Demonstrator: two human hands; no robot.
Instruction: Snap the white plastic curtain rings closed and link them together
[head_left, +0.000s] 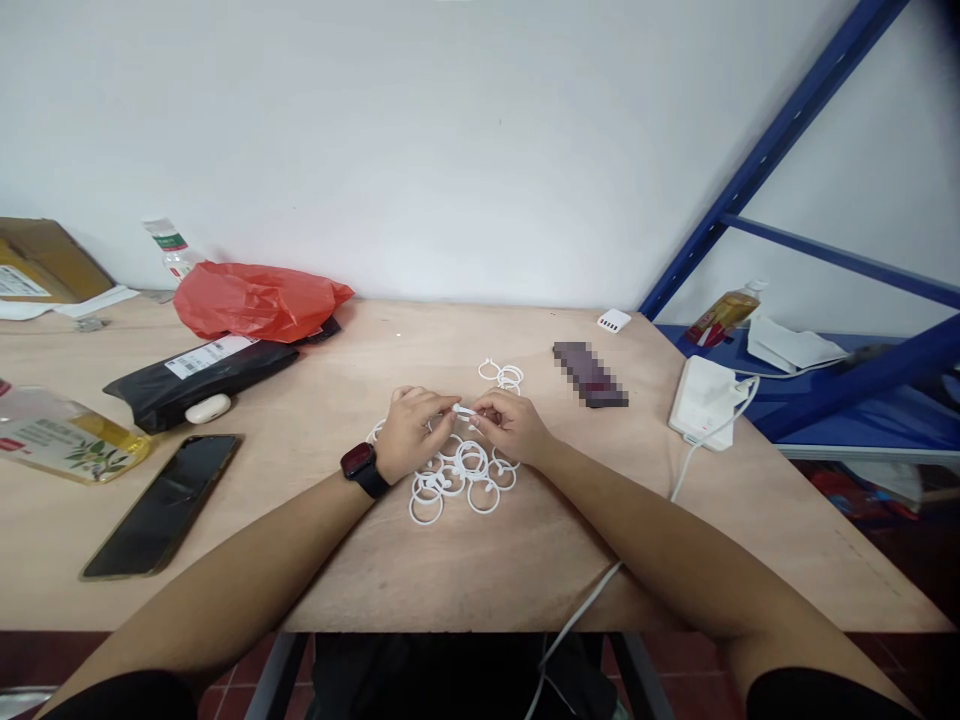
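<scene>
Several white plastic rings (472, 459) lie in a loose pile on the wooden table, just below my hands. A few more white rings (510, 377) rest behind my right hand. My left hand (415, 430), with a dark watch on the wrist, has its fingers closed on the left end of a small white piece (464, 411). My right hand (510, 425) pinches the same piece from the right. The fingers hide most of the piece, so its full shape does not show.
On the left are a phone (161, 508), an oil-coloured bottle (71, 436), a black package (202, 375), a white case (208, 408) and a red bag (259, 300). Toward the right lie a dark pixelated object (589, 374), a power strip (703, 403) with its cable and a white charger (614, 320).
</scene>
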